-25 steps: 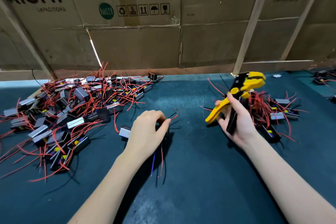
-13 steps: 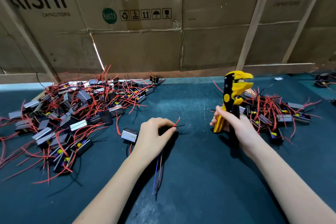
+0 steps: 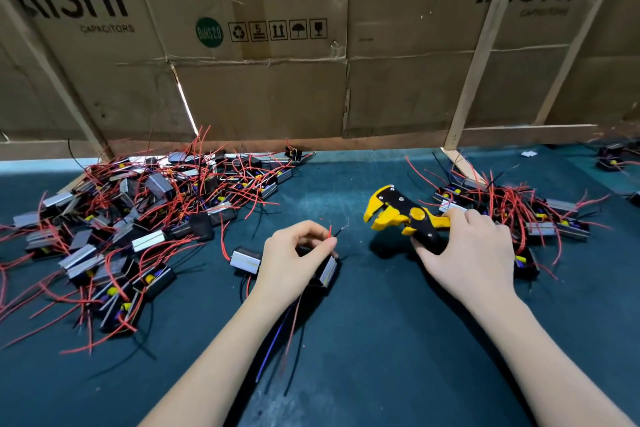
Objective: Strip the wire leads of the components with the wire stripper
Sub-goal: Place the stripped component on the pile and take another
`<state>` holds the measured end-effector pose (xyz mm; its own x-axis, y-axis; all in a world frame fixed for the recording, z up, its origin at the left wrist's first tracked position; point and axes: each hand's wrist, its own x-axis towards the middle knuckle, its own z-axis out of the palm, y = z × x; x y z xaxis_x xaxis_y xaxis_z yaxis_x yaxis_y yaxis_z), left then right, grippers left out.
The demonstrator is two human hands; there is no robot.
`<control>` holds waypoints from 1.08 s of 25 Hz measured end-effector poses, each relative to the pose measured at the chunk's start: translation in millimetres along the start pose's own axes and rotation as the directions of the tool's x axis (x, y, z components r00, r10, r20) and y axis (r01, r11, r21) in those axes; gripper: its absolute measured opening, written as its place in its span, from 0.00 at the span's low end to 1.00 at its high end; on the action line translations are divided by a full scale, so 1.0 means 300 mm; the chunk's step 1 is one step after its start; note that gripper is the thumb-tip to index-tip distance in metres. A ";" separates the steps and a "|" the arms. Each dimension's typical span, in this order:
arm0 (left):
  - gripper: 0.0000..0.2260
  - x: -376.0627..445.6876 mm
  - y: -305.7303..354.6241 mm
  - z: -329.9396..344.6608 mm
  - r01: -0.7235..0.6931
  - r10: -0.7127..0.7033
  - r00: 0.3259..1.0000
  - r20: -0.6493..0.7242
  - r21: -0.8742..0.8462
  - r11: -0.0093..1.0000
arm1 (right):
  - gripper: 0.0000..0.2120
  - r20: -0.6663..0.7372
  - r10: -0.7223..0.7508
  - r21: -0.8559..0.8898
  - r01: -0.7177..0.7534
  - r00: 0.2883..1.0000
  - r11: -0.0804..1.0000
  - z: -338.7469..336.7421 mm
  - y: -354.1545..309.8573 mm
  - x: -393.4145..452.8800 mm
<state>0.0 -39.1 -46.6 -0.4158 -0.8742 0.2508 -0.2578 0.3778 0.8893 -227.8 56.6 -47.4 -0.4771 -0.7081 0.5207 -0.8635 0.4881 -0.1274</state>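
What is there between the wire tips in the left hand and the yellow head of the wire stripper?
Nothing: in the head view, only bare dark mat separates the wire tips from the wire stripper.

Small electronics assembly workshop, seen from above a workbench (image 3: 363, 340) w/ a dark teal mat. Flattened cardboard cartons (image 3: 259, 87) printed "AiSHi Capacitors", w/ RoHS & shipping symbols, form a back wall braced by bare wooden battens (image 3: 485, 55). Heaps of small boxed components (image 3: 145, 218) w/ red & black wire leads lie left & right. A yellow-black wire stripper (image 3: 405, 215) is in use.
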 end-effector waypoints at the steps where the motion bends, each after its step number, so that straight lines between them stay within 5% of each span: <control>1: 0.04 -0.001 0.002 0.001 0.009 -0.008 1.000 0.014 -0.063 0.998 | 0.29 0.001 -0.025 -0.049 0.025 1.000 0.998 0.004 -0.007 -0.004; 5: 0.03 -0.006 0.008 0.010 0.025 -0.017 0.999 0.037 -0.207 0.978 | 0.24 -0.006 -0.096 -0.088 0.095 0.995 0.992 0.011 -0.061 -0.016; 27: 0.05 -0.006 -0.019 0.021 0.022 -0.013 0.997 0.081 -0.105 0.994 | 0.20 0.009 -0.197 -0.039 0.197 0.980 0.980 -0.021 -0.090 -0.018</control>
<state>-3.2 -37.8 -54.5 -0.4817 -0.8516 0.2070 -0.1737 0.3243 0.9299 -200.8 50.3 -41.4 -0.2990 -0.7949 0.5279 -0.9335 0.3584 0.0110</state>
